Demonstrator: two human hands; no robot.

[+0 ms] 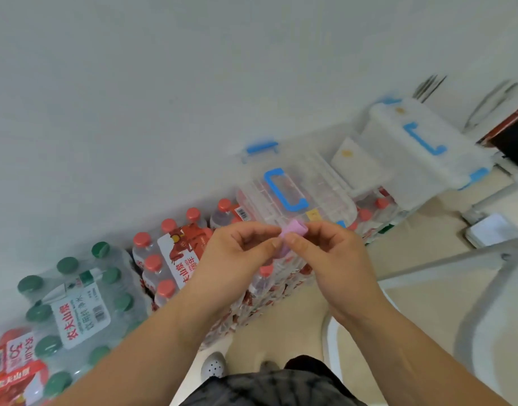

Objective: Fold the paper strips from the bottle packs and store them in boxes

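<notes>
At the far left we see a shrink-wrapped pack of clear water bottles with green caps (76,312) standing against the pale wall. Just right of it is a pack of clear bottles with red caps and a red-and-white label (170,259).

Our left hand (237,259) comes next. Its fingers are curled, and thumb and forefinger pinch one end of a small pink folded paper strip (293,230). The strip is held in the air between both hands, in front of the near edge of a clear plastic storage box with a blue handle on its lid (296,194), which rests on top of more red-capped bottles. Our right hand (334,259) pinches the other end of the strip the same way, thumb on the near side.

Further right and farther off, a second, milky-white plastic box with a blue handle and blue clips (421,148) sits blurred. Near us, low in the view, a grey perforated shoe (213,365) stands on the beige floor (413,259).
</notes>
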